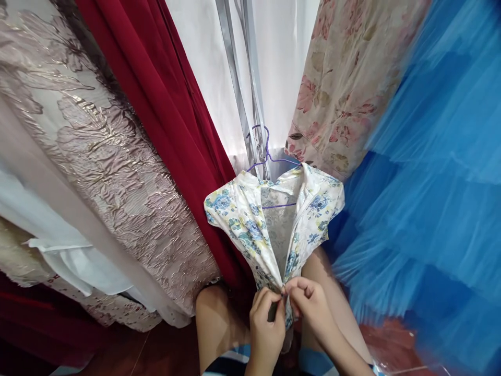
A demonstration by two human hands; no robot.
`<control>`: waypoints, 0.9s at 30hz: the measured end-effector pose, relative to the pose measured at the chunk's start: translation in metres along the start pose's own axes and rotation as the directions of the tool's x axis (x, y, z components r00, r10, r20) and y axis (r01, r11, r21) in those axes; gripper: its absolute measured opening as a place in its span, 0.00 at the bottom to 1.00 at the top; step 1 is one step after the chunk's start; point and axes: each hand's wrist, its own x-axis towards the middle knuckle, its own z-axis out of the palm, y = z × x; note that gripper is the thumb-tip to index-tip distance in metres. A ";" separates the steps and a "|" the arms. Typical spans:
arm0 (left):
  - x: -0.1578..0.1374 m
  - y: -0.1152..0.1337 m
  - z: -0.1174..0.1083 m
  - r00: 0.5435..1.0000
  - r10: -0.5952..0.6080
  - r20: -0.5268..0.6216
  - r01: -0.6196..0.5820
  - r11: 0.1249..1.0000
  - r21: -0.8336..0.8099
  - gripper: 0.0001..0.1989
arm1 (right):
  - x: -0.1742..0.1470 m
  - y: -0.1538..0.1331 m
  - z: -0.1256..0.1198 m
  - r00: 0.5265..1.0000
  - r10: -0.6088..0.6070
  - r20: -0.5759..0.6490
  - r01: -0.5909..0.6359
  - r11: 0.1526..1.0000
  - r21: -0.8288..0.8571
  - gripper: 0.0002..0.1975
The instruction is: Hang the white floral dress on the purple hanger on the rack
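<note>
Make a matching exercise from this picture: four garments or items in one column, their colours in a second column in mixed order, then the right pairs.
Things:
1. floral blouse
2. hanger
3. tulle skirt
4. drape beside the brocade

Colours:
A. dark red
B. bright blue
C. white with blue and yellow flowers
D. purple

Pairs: 1-C, 2-D, 3-B, 4-A

Both the left hand and the right hand pinch the blouse's front edges together.
</note>
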 end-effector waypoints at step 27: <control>0.054 0.023 -0.025 0.819 0.016 0.573 -0.363 0.788 0.497 0.12 | 0.112 -0.158 0.034 0.901 -0.433 -0.037 0.434 0.900 0.040 0.08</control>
